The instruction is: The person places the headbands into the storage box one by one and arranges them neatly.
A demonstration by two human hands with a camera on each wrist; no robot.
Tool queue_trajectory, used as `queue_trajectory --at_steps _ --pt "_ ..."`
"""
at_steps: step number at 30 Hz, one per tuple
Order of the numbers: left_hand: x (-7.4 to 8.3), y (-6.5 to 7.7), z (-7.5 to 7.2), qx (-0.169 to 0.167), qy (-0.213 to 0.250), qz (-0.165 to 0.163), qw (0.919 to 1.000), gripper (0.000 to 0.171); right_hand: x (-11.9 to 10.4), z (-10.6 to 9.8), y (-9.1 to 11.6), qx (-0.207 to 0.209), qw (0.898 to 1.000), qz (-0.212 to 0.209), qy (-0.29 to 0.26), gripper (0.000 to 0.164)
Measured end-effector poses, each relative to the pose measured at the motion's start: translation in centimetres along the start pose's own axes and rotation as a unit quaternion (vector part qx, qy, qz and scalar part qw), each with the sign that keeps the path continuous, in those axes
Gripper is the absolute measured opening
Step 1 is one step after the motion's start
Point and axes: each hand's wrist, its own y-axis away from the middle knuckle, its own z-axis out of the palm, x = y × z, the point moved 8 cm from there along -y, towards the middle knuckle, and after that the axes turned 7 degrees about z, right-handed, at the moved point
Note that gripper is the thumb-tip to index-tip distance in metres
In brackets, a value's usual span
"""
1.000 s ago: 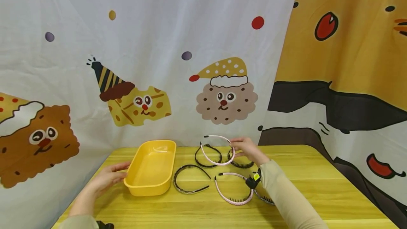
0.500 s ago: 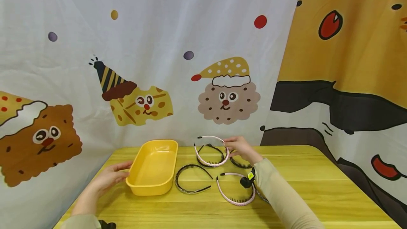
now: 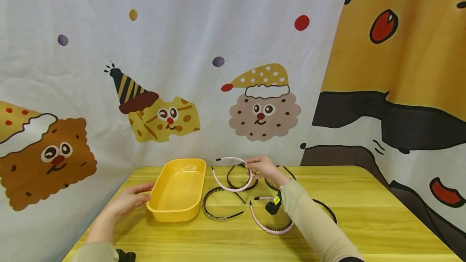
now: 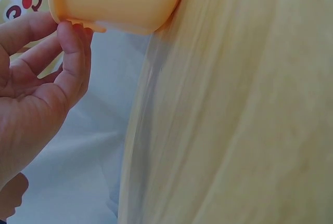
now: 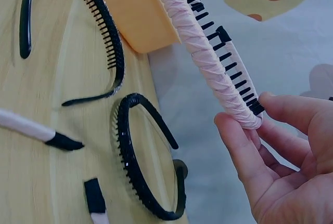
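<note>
My right hand (image 3: 269, 170) pinches a pink wrapped headband (image 3: 233, 190) with black comb teeth, raised over the back of the table. In the right wrist view thumb and fingers meet at one side of this pink headband (image 5: 208, 65), whose black tips point away. My left hand (image 3: 127, 202) holds the left rim of a yellow plastic tray (image 3: 174, 216); in the left wrist view its fingertips pinch the edge of the tray (image 4: 119, 0). Beneath the raised headband lies a black headband (image 5: 125, 151), partly overlapped in the head view.
A black toothed headband (image 3: 209, 212) lies just right of the tray. Another pink headband (image 3: 260, 225) rests nearer the front, partly behind my right wrist. More black headbands (image 3: 329, 209) lie around my right arm. A printed curtain (image 3: 204, 31) hangs behind the wooden table (image 3: 364, 205).
My right hand has carried the pink headband leftward, nearer the tray. The left hand keeps its place on the tray. The whole head view has shifted slightly.
</note>
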Motion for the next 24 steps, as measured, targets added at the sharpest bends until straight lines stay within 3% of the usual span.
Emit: queue_trajectory --at_steps 16,24 --pt "0.2 -0.1 -0.2 0.014 0.006 -0.004 0.9999 0.063 -1.6 2.4 -0.8 -0.024 1.0 -0.009 0.011 0.032" --pt "0.0 -0.1 0.0 0.0 0.009 0.002 1.0 0.062 -1.8 4.0 -1.3 -0.033 0.999 -0.011 0.012 0.029"
